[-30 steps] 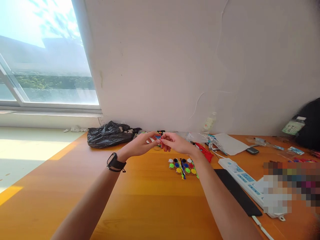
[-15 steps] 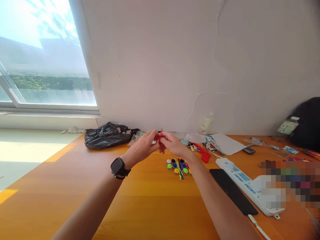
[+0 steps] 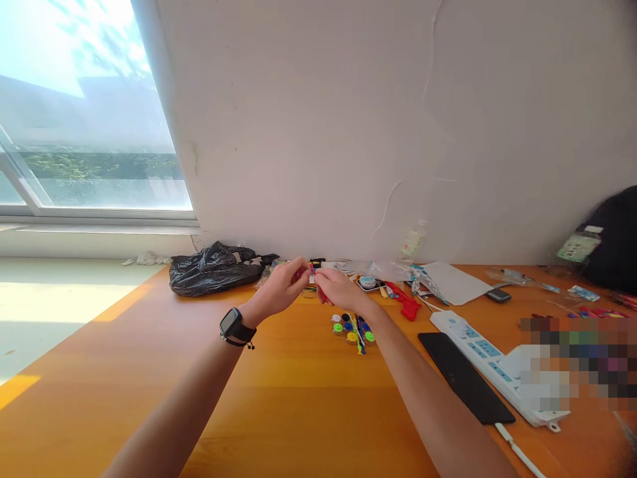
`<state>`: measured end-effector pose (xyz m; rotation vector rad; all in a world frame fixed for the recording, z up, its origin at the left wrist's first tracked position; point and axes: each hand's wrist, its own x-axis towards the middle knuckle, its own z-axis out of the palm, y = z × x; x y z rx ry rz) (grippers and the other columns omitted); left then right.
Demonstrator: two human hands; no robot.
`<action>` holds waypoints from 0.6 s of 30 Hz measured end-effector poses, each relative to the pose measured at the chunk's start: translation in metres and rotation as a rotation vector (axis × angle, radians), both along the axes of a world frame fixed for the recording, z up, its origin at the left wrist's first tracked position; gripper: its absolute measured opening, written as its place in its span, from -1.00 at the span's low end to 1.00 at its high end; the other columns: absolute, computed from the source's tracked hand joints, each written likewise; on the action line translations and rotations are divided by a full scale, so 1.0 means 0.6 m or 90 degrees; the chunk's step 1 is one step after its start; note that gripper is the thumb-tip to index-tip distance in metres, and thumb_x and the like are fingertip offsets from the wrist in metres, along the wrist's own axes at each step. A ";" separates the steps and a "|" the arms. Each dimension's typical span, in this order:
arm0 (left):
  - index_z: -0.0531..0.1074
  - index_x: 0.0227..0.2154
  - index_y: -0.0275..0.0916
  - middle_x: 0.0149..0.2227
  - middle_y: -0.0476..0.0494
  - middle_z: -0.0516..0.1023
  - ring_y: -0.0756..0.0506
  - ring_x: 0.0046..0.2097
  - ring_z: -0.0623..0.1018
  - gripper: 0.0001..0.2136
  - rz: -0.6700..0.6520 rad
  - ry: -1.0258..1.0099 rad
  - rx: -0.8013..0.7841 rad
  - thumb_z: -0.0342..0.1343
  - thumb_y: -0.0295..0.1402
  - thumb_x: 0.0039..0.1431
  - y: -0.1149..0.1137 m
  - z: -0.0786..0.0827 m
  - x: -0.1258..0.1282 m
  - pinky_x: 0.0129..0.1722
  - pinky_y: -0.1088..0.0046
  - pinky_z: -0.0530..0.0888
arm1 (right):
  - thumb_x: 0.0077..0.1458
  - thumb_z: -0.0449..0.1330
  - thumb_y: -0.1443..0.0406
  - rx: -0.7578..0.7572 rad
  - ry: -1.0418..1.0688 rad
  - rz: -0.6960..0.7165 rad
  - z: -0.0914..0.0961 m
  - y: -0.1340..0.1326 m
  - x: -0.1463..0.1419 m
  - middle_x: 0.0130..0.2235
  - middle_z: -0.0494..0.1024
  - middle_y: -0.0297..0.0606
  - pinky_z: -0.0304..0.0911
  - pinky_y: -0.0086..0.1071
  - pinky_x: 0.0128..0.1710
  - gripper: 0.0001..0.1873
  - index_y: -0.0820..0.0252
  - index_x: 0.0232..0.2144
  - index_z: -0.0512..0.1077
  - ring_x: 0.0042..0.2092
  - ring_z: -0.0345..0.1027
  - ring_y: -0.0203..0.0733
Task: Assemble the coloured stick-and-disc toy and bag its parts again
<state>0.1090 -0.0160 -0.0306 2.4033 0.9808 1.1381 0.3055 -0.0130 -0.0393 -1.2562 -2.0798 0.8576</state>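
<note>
Both my hands meet above the far middle of the orange wooden table. My left hand, with a black watch on its wrist, and my right hand pinch a small red piece between their fingertips; its shape is too small to make out. Just below my right hand lies a cluster of small coloured round pieces and thin sticks.
A crumpled black plastic bag lies by the wall. To the right are a red plastic part, a white sheet, a small bottle, a white power strip, a black phone and a black bag. A window is at left.
My hands have stayed pressed together on the red piece and shifted slightly; my left wrist has turned, showing the watch face. The view has drifted a little.
</note>
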 end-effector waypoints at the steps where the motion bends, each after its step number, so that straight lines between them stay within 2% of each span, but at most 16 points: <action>1: 0.39 -0.31 -0.21 -0.39 -0.01 0.49 -0.03 -0.37 0.40 -0.79 -0.016 -0.010 -0.041 0.00 -0.23 0.41 0.009 -0.006 -0.007 -0.34 0.44 0.32 | 0.33 -0.09 0.15 0.006 -0.062 -0.015 -0.002 0.004 0.008 -0.46 0.47 -0.31 0.12 -0.45 -0.49 -0.67 0.13 -0.45 0.25 -0.45 0.31 -0.28; 4: 0.46 -0.32 -0.24 -0.36 -0.06 0.57 -0.05 -0.32 0.52 -0.74 -0.065 -0.004 -0.206 0.23 -0.12 0.24 0.041 -0.035 -0.030 -0.33 0.46 0.40 | 0.24 0.06 0.17 -0.025 -0.191 -0.022 -0.020 0.014 0.022 -0.51 0.44 -0.33 0.05 -0.44 -0.53 -0.69 0.14 -0.52 0.25 -0.49 0.28 -0.29; 6: 0.44 -0.33 -0.24 -0.33 -0.09 0.63 -0.08 -0.28 0.60 -0.70 -0.108 0.029 -0.342 0.35 -0.13 0.10 0.060 -0.063 -0.044 -0.31 0.47 0.45 | 0.14 0.17 0.20 -0.045 -0.247 -0.021 -0.041 0.021 0.019 -0.56 0.40 -0.34 0.00 -0.43 -0.54 -0.69 0.15 -0.58 0.24 -0.53 0.24 -0.30; 7: 0.43 -0.34 -0.24 -0.29 -0.12 0.66 -0.09 -0.25 0.63 -0.70 -0.115 0.044 -0.367 0.37 -0.16 0.05 0.068 -0.077 -0.049 -0.28 0.46 0.48 | 0.09 0.22 0.21 -0.055 -0.277 -0.020 -0.052 0.023 0.015 -0.57 0.39 -0.34 0.00 -0.43 -0.54 -0.69 0.16 -0.60 0.25 -0.53 0.23 -0.29; 9: 0.46 -0.36 -0.25 -0.24 -0.17 0.69 -0.14 -0.21 0.66 -0.70 -0.123 0.083 -0.395 0.42 -0.22 -0.03 0.080 -0.104 -0.057 -0.26 0.43 0.51 | 0.02 0.27 0.25 -0.080 -0.333 -0.015 -0.074 0.027 0.003 -0.58 0.39 -0.33 0.02 -0.42 -0.53 -0.71 0.17 -0.63 0.30 -0.52 0.26 -0.27; 12: 0.54 -0.38 -0.28 -0.29 -0.18 0.70 -0.17 -0.24 0.68 -0.72 -0.128 0.151 -0.418 0.45 -0.27 -0.11 0.093 -0.133 -0.065 -0.29 0.44 0.52 | -0.02 0.29 0.26 -0.112 -0.393 -0.007 -0.090 0.030 -0.005 -0.57 0.44 -0.28 0.07 -0.42 -0.50 -0.76 0.21 -0.62 0.37 -0.50 0.33 -0.22; 14: 0.58 -0.38 -0.28 -0.31 -0.16 0.70 -0.16 -0.23 0.67 -0.73 -0.126 0.183 -0.415 0.46 -0.27 -0.14 0.102 -0.145 -0.071 -0.28 0.45 0.51 | 0.02 0.27 0.25 -0.111 -0.408 -0.010 -0.085 0.034 0.006 -0.52 0.49 -0.24 0.08 -0.42 -0.50 -0.77 0.22 -0.59 0.41 -0.47 0.36 -0.21; 18: 0.61 -0.37 -0.27 -0.28 -0.15 0.70 -0.15 -0.22 0.66 -0.74 -0.112 0.228 -0.387 0.46 -0.31 -0.15 0.121 -0.155 -0.086 -0.27 0.46 0.50 | 0.12 0.21 0.27 -0.090 -0.405 -0.031 -0.049 0.044 0.056 -0.38 0.60 -0.21 0.09 -0.45 -0.48 -0.86 0.22 -0.42 0.50 -0.40 0.40 -0.23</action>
